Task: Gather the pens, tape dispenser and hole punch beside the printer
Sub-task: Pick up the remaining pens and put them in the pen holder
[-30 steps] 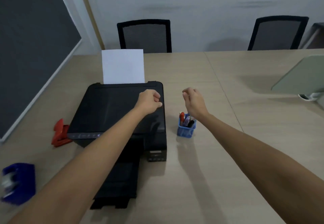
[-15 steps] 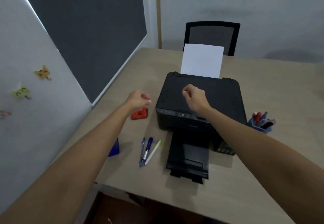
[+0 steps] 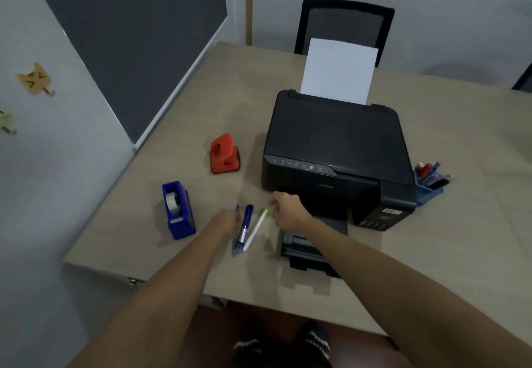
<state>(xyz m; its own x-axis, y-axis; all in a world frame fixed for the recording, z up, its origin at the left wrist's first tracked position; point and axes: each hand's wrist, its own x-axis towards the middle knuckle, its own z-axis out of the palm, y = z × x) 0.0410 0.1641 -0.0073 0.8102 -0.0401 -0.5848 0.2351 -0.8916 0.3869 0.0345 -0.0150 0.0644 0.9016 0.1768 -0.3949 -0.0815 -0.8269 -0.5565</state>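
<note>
An office: printer (image 3: 336, 148), desk (image 3: 460, 252), mesh chair (image 3: 345, 22), noticeboard (image 3: 129, 36).

no readable text, printer (image 3: 336, 148) label blurred

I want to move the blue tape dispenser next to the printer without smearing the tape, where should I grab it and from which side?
Grip the blue tape dispenser across its two flat long sides, low on the body, coming down from above. It stands upright, with the roll exposed in the top slot and the cutter end facing the near table edge, so fingers on the side walls should avoid both. The left hand is nearer.
</note>
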